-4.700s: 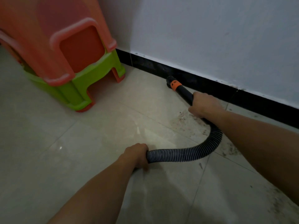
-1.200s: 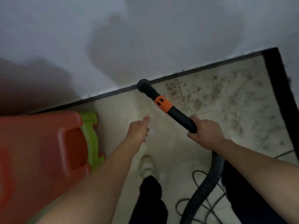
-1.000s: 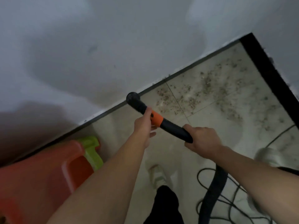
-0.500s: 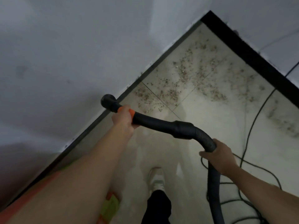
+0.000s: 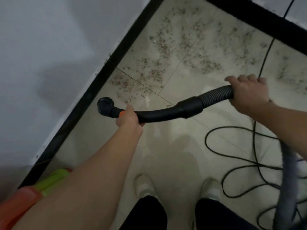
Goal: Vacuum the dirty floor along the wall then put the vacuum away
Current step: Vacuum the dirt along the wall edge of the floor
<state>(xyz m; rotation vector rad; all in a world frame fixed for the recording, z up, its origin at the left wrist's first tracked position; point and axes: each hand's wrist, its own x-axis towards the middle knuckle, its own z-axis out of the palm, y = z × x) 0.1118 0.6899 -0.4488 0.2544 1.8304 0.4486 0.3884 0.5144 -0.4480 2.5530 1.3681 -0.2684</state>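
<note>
The step in hand looks like sweeping the grit off the tiles beside the wall, and it will likely go best if the nozzle mouth (image 5: 105, 107) is tipped down flat to the tiled floor (image 5: 166, 146) and drawn slowly along the black skirting (image 5: 93, 93) toward the corner. That is where the scattered debris (image 5: 166, 52) lies thickest, and the passes should overlap. At present the round mouth seems turned partly up toward the camera and sits just beside the skirting, short of the nearest grit. Whether it touches the tile cannot be told. The left hand (image 5: 128, 117) is wrapped round the curved black wand (image 5: 166, 112) right behind its orange collar (image 5: 121, 113), so the nozzle juts out just past the knuckles, toward the wall (image 5: 49, 55). The right hand (image 5: 247, 92) grips the ribbed hose (image 5: 216, 96) where it leaves the wand's cuff, well apart from the left hand. From there the hose drops away under the right forearm toward the lower right edge. The vacuum's body is not in view. A black power cord (image 5: 232, 155) loops over the floor at the right and runs on across the dirty patch, so it could snag the hose or get sucked against the nozzle. Moving it aside first seems wise. Orange and green plastic stools (image 5: 49, 180) stand against the skirting at the lower left, near the person's light shoes (image 5: 143, 186).
</note>
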